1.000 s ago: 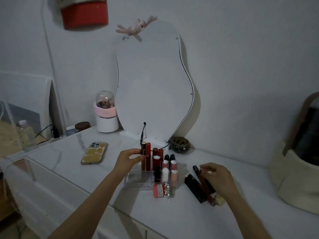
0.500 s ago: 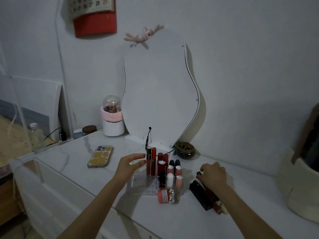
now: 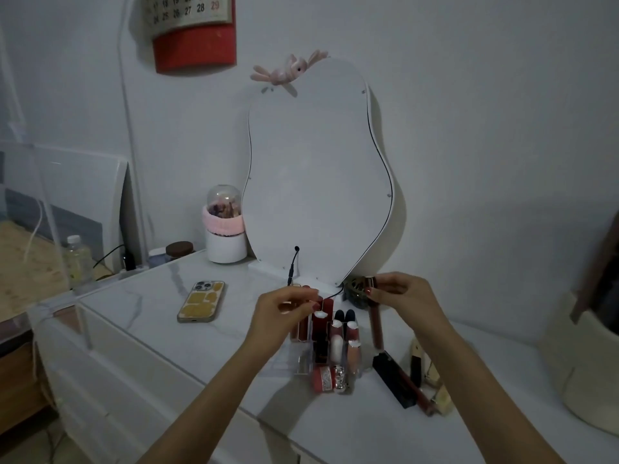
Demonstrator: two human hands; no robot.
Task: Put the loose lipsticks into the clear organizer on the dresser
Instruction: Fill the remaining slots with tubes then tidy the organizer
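The dark red lip gloss tube (image 3: 375, 316) hangs upright, long axis vertical, its cap end pinched in the right hand (image 3: 398, 293) fingertips, just right of the clear organizer (image 3: 303, 358) and above the loose lipsticks (image 3: 407, 380) lying on the dresser (image 3: 187, 333). The free slots lie to its left and nearer. The left hand (image 3: 284, 308), fingers curled together on the organizer's far tubes, seems to steady it

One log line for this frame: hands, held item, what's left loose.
right hand: holds lip gloss tube above organizer | left hand: at organizer's back row | loose lipsticks: remain on dresser
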